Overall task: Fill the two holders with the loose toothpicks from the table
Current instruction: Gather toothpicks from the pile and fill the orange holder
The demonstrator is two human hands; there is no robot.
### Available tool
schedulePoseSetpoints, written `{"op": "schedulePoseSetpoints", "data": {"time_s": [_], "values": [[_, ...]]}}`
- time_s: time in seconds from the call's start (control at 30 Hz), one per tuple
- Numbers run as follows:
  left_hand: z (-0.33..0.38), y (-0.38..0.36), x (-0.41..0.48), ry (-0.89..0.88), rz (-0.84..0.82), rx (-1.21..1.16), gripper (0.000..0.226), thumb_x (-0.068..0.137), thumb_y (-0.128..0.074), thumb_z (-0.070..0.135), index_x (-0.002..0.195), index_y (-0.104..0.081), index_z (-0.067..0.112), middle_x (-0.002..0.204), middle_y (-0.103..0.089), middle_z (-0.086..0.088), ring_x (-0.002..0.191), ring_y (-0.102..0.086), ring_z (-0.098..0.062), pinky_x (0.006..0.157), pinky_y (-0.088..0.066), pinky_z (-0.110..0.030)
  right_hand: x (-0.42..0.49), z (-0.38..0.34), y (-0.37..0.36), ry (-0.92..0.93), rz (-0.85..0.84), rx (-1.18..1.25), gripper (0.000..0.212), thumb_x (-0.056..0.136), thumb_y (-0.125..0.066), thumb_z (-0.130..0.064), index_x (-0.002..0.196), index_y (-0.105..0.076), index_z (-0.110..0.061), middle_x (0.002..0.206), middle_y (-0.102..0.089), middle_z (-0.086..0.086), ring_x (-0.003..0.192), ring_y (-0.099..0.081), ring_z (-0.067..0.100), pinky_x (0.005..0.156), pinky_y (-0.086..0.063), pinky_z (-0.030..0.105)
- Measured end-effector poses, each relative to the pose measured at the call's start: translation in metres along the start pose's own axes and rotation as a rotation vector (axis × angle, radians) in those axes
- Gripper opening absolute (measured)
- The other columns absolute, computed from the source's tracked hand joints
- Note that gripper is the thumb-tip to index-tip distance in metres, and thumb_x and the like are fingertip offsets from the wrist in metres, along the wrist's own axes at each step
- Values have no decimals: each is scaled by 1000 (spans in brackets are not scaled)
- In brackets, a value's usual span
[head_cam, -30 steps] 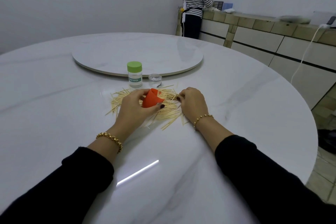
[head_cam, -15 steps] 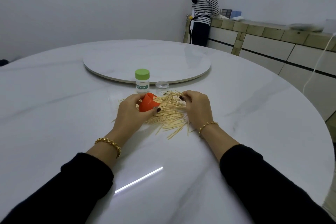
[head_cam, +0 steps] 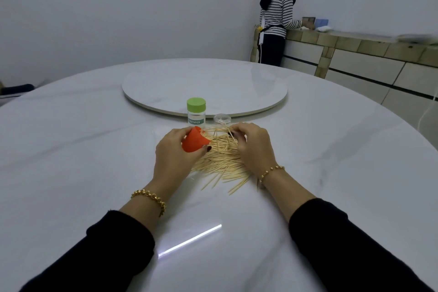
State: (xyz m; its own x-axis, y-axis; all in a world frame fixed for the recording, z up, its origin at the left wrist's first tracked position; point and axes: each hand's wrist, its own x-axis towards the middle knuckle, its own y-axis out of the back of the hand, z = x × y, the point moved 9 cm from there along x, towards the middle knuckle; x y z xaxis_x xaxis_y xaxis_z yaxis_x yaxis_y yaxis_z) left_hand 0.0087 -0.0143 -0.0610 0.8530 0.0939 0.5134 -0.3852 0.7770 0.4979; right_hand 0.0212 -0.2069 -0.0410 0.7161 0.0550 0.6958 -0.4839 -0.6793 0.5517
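A heap of loose toothpicks (head_cam: 221,161) lies on the white marble table (head_cam: 71,149). My left hand (head_cam: 174,156) grips an orange holder (head_cam: 194,142), tilted on its side with its mouth toward the heap. My right hand (head_cam: 253,147) rests on the right side of the heap, fingers curled and pinching some toothpicks at its far edge. A clear holder with a green cap (head_cam: 196,111), labelled toothpick, stands upright just behind the heap. A small clear lid (head_cam: 222,118) lies beside it.
A round turntable (head_cam: 248,87) sits in the table's middle behind the holders. A person in a striped top (head_cam: 276,16) stands at a tiled counter (head_cam: 355,47) at the back right. A white cable (head_cam: 426,111) hangs at the right edge.
My right hand has gathered toothpicks closer toward the orange holder, and the heap is more bunched between both hands. The camera has tipped upward, showing more of the room.
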Motion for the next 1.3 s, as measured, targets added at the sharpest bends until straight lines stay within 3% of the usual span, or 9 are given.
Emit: {"op": "schedulePoseSetpoints", "data": {"time_s": [0.17, 0.27, 0.63, 0.87, 0.97, 1.07, 1.13, 1.2, 1.3], "values": [[0, 2, 0, -2, 32, 13, 61, 69, -83, 34, 123, -60, 17, 114, -61, 0, 99, -52, -13, 89, -50, -40, -1, -7, -6, 44, -68, -43, 19, 86, -56, -5, 94, -72, -11, 88, -72, 3, 84, -62, 25, 77, -50, 44], [3, -1, 0, -20, 10, 25, 62, 68, -84, 33, 124, -60, 19, 114, -62, 0, 101, -50, -11, 92, -48, -38, 0, -13, -8, 75, -76, -101, 21, 84, -55, -5, 93, -72, -11, 88, -71, 3, 85, -61, 27, 75, -48, 47], [13, -9, -3, -57, -27, 25, 58, 64, -85, 30, 118, -64, 23, 109, -64, 4, 99, -56, -15, 91, -46, -39, -3, -49, -17, 209, -32, -155, 32, 72, -54, -2, 98, -72, -5, 86, -68, 11, 80, -63, 32, 61, -54, 35], [11, -9, -2, -47, -22, 14, 55, 65, -83, 26, 117, -65, 23, 106, -65, 3, 97, -57, -16, 89, -47, -38, -5, -60, -32, 238, -148, -117, 54, 61, -49, 0, 111, -69, 0, 111, -69, 14, 99, -67, 29, 84, -53, 34], [10, -8, -3, -19, -19, -21, 55, 66, -84, 27, 117, -64, 20, 107, -64, 2, 98, -57, -15, 90, -48, -39, -6, -57, -27, 193, -145, 21, 58, 69, -43, 0, 124, -61, -2, 122, -65, 13, 110, -63, 24, 94, -49, 30], [11, -5, -4, -13, -16, -45, 56, 68, -84, 31, 119, -62, 19, 108, -62, 5, 96, -54, -11, 87, -48, -30, -5, -40, -16, 6, -86, 190, 53, 83, -38, -3, 133, -54, -10, 101, -70, 1, 80, -59, 0, 72, -43, 13], [11, -4, -4, -2, -16, -52, 58, 70, -83, 33, 121, -60, 19, 108, -59, 8, 96, -52, -9, 80, -44, -17, -6, -30, -10, -102, -23, 275, 48, 90, -38, -2, 136, -51, -12, 91, -68, 1, 65, -55, 4, 59, -41, 15], [10, -2, -3, 13, -10, -59, 58, 71, -81, 35, 122, -59, 19, 107, -55, 11, 96, -52, -8, 73, -38, -7, -8, -21, -11, -204, -18, 374, 46, 94, -39, -3, 139, -47, -12, 114, -66, 7, 86, -62, 13, 75, -50, 25], [10, 0, -3, 38, 6, -85, 56, 73, -80, 37, 121, -58, 19, 106, -56, 11, 95, -53, -7, 66, -38, -3, -14, -18, -22, -287, -95, 486, 50, 94, -37, -19, 144, -38, -13, 141, -50, 0, 128, -46, 6, 108, -39, 31]]}}
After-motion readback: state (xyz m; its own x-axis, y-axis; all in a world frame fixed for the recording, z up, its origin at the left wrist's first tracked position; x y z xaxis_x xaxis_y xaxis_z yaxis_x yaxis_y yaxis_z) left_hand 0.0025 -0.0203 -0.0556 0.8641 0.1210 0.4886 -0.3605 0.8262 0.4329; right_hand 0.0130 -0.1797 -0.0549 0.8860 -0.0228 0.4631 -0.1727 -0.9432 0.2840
